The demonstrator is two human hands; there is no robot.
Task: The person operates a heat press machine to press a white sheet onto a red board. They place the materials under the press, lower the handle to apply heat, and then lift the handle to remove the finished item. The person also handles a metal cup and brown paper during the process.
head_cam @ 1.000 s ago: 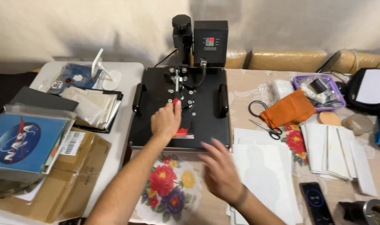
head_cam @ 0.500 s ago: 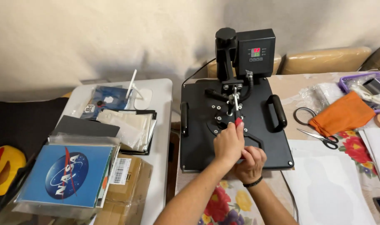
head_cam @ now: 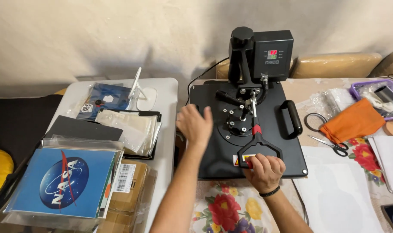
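A black heat press stands on the table, its flat top plate closed and a control box with a small lit display at the back. My right hand is shut on the black loop handle of the press lever, near the front edge of the plate. My left hand hovers open over the left edge of the plate, fingers spread, holding nothing.
To the left lie a blue printed sheet in a clear sleeve, cardboard boxes and plastic bags. To the right lie scissors, an orange cloth, white paper and a purple tray. A floral cloth covers the table.
The view has shifted left and closer. My right hand has come down onto the lever's loop handle and gripped it. My left hand has left the lever and moved to the plate's left edge.
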